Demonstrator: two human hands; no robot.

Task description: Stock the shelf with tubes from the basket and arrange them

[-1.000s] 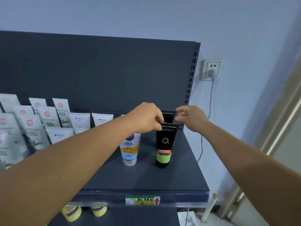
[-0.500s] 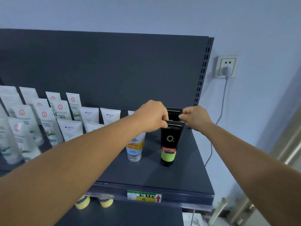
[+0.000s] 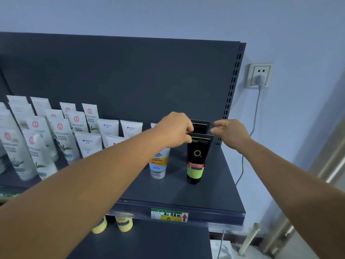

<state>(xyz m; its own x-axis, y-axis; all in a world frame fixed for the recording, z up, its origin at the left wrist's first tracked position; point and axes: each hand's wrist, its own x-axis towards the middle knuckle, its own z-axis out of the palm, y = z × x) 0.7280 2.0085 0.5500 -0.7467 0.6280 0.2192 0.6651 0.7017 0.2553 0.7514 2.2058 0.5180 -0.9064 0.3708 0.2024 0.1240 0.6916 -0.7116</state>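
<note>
The left hand (image 3: 173, 130) pinches the rear black tube (image 3: 200, 126) by its top left corner, behind the front black tube (image 3: 197, 157) on the shelf (image 3: 220, 195), while the right hand (image 3: 230, 131), fingers loosely curled, grips nothing.

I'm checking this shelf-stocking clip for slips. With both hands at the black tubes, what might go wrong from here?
1. The front black tube stands on its narrow cap, with the left hand at its top edge; a nudge might tip it forward.
2. The rear black tube stands close behind, so moving it may knock the front one.
3. The blue and yellow tube stands under the left wrist, which could catch it when pulling back.
</note>
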